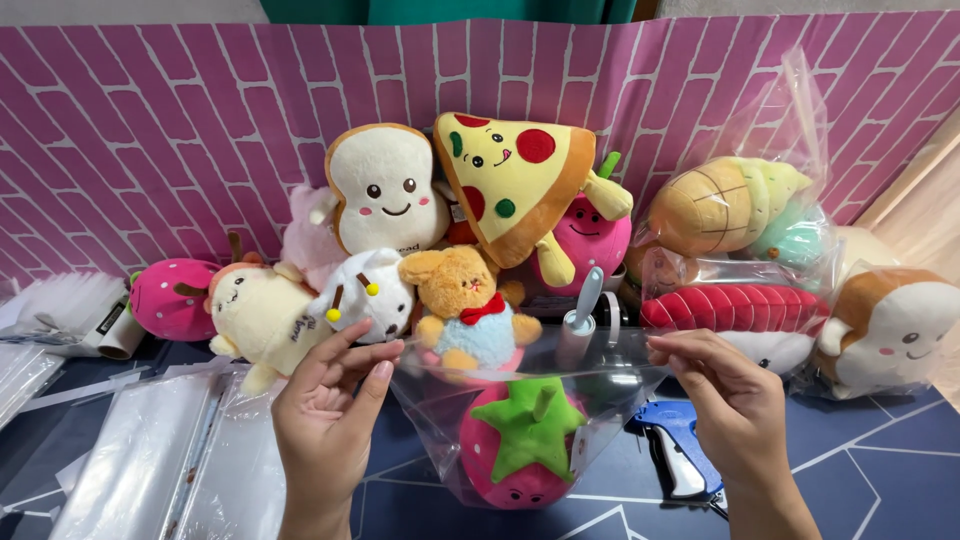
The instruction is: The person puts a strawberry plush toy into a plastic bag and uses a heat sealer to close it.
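My left hand (332,395) pinches the left top edge of a clear plastic bag (440,415). My right hand (728,395) pinches the bag's right top edge, so the bag hangs stretched between them. Inside it lies a pink strawberry plush (522,445) with a green star-shaped leaf cap, upside down. Just behind the bag sits an orange bunny plush (465,305) with a red bow.
A pile of plush toys leans on the pink brick backdrop (150,120): toast (385,190), pizza slice (515,175), white and yellow animals. Bagged plushes (740,215) sit at the right. A blue tagging gun (675,440) lies by my right hand. Flat clear bags (140,450) lie at the left.
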